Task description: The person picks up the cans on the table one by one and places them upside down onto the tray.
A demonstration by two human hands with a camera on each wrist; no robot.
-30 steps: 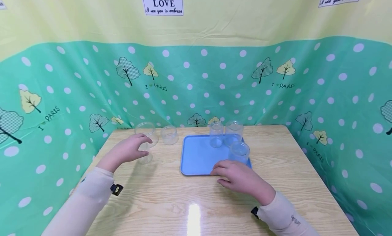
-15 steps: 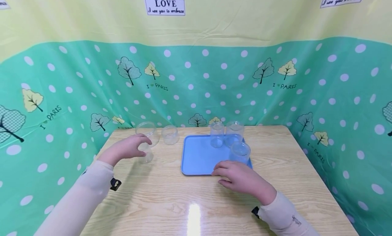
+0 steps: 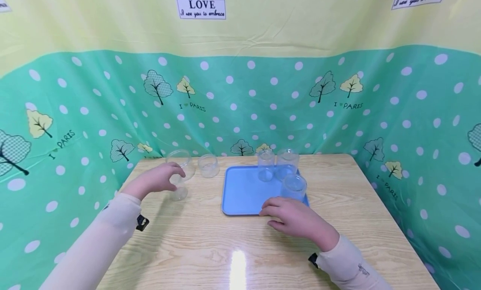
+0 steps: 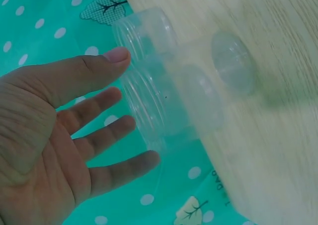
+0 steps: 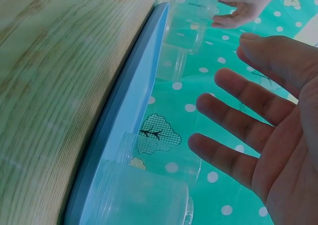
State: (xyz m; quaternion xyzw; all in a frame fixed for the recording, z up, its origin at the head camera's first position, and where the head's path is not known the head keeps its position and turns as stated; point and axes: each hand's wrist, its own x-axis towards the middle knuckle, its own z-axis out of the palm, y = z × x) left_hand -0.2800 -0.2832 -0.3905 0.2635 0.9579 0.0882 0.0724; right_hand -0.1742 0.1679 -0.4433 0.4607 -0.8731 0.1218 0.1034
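In the head view my left hand point(image 3: 160, 180) hovers at the top of a small narrow clear jar point(image 3: 179, 192), fingers and thumb apart. The left wrist view shows its fingers straight and spread close to the clear rims; whether any fingertip touches cannot be told. A wide clear jar point(image 3: 186, 162) stands just behind, with a short clear jar point(image 3: 208, 166) to its right. My right hand point(image 3: 293, 219), fingers relaxed, is over the near edge of a blue tray point(image 3: 246, 194), holding nothing. Beside it on the tray is a clear jar point(image 3: 294, 187).
At the tray's back right stand a tall narrow clear jar point(image 3: 265, 166) and a wider clear jar point(image 3: 287, 164). The wooden table point(image 3: 203, 240) meets a green dotted cloth point(image 3: 240, 102) at the back and sides.
My left hand has shifted very slightly at the narrow jar, and its forearm has moved a little left. The right hand and the jars stay in place.
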